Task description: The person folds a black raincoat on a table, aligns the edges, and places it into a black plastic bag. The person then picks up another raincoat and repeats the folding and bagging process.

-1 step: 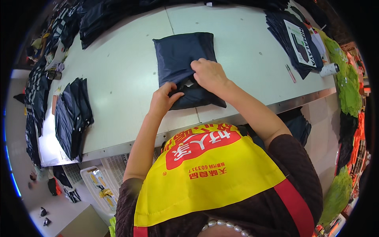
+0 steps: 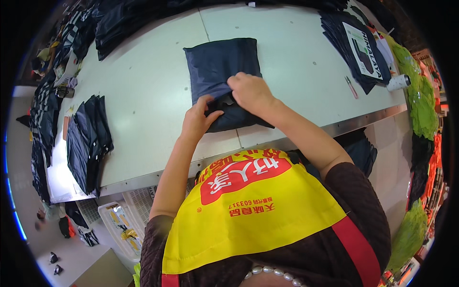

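A square, padded-looking pouch of dark navy fabric (image 2: 222, 60) lies on the white table in front of me. A gap shows in its near part, with a small pale grey patch inside. My left hand (image 2: 197, 119) grips the fabric at the left end of this gap, thumb stretched to the right and fingers curled. At the right end, my right hand (image 2: 249, 93) is closed on the edge of the upper layer, knuckles up. The near flap of the pouch lies below both hands, by the table's front edge. Some fingertips are hidden by the cloth.
Dark folded fabric pieces (image 2: 88, 138) are stacked at the left, and another dark stack (image 2: 342, 48) with a printed card lies far right. Beside it are small thread snips (image 2: 351, 87) and a white cylinder (image 2: 398, 83). Dark cloth (image 2: 138, 24) piles along the back.
My right hand has shifted slightly to the left with the fabric edge. The pouch has moved a little up and left; my left hand stays nearly in place.
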Tool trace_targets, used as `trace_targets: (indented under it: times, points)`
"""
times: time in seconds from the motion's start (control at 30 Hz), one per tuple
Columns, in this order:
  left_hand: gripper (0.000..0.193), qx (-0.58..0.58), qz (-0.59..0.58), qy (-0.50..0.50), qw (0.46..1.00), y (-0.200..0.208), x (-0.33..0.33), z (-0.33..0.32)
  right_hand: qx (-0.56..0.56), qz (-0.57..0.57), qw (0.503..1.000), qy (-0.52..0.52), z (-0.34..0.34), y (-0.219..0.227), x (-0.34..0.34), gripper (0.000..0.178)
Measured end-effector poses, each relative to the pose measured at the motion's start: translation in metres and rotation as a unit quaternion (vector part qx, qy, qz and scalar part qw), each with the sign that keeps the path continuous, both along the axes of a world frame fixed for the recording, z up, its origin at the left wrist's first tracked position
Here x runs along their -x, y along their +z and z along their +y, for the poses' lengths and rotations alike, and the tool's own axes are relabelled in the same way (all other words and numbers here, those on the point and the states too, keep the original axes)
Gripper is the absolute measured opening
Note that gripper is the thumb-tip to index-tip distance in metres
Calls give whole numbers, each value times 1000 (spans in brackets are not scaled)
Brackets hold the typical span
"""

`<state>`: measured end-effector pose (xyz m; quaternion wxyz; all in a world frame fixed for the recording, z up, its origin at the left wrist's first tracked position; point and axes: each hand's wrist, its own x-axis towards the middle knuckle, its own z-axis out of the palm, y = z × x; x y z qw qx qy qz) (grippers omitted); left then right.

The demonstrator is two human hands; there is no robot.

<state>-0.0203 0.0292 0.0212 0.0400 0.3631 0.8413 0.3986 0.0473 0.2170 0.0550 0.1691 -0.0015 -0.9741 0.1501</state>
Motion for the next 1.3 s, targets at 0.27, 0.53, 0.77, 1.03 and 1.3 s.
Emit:
trace_targets:
  times: [0.27, 0.53, 0.77, 1.03, 1.3]
  points:
    - [7, -68, 120, 36, 990, -26, -9, 10, 46, 34, 998, -12, 3, -35, -34, 14]
    - [13, 8, 113, -4, 994, -22, -34, 21, 138, -108, 943, -282, 22, -72, -54, 63]
    - [15, -17, -4, 112, 994, -32, -42, 13, 476, -268, 832, -102, 75, -54, -71, 38]
    - [15, -75, -33, 117, 990, -35, -41, 15, 361, -213, 906, -65, 89, -59, -90, 21]
    - [14, -99, -58, 115, 987, -37, -41, 12, 577, -249, 766, -133, 85, -55, -83, 16]
